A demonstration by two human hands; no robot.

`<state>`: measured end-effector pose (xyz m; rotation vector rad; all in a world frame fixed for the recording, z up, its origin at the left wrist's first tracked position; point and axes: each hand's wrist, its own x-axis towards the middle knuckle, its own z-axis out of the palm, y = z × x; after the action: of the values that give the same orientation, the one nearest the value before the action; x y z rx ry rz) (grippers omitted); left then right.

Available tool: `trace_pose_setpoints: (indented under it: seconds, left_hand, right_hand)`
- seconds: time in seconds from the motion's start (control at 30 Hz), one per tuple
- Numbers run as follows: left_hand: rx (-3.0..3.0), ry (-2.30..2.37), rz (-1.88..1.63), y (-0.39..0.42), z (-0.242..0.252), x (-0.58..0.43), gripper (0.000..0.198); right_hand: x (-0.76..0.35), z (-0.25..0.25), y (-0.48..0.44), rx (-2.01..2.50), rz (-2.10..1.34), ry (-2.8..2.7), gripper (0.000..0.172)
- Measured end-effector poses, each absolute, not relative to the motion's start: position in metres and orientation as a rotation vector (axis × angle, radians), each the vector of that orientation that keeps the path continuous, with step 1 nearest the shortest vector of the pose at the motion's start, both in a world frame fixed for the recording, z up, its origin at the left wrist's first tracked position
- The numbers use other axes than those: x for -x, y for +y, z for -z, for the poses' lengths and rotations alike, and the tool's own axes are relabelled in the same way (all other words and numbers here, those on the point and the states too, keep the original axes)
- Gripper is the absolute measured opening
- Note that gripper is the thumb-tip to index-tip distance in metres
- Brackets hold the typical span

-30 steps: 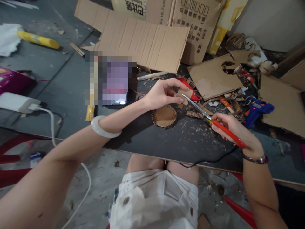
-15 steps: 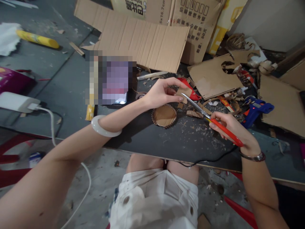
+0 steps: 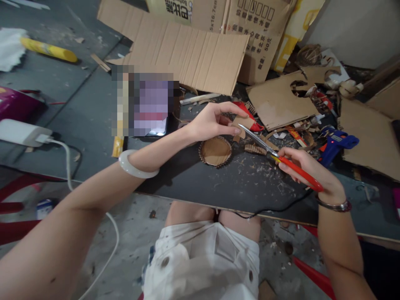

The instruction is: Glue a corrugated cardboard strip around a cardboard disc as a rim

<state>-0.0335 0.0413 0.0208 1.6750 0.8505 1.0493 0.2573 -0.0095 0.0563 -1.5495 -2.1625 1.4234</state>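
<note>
My right hand (image 3: 296,164) is closed round the handles of red-handled scissors (image 3: 300,173). Their metal blades look nearly together and point up and left, toward my other hand. My left hand (image 3: 215,121) is closed on a small piece of cardboard (image 3: 239,125), pinched between thumb and fingers. The scissor tips are beside this piece; whether they touch it I cannot tell. Below my left hand, a round cardboard disc (image 3: 216,151) with a corrugated rim lies on the dark table. A short corrugated strip (image 3: 254,149) lies under the blades.
A blue glue gun (image 3: 337,143) with a red light lies at the right. Cardboard sheets (image 3: 281,98) and scraps cover the back right. A phone (image 3: 153,108), partly blurred out, stands left of centre. A yellow tube (image 3: 48,50) and a white charger (image 3: 23,133) are farther left.
My right hand has shifted slightly right with the scissors. My left hand and the cardboard piece stay almost where they were.
</note>
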Motion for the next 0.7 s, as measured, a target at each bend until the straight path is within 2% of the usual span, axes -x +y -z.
trace_pose_setpoints:
  seconds: [0.27,0.7]
  left_hand:
    - [-1.716,0.800,-0.959,0.0380,-0.0279,0.0345,0.037]
    - [-1.753,0.771,-0.917,0.0388,-0.0271,0.0368,0.036]
  right_hand:
    - [-0.2654,-0.0573,-0.0081,1.578,-1.485,-2.232,0.023]
    - [-0.2583,-0.0613,-0.0088,1.533,-1.479,-2.237,0.026]
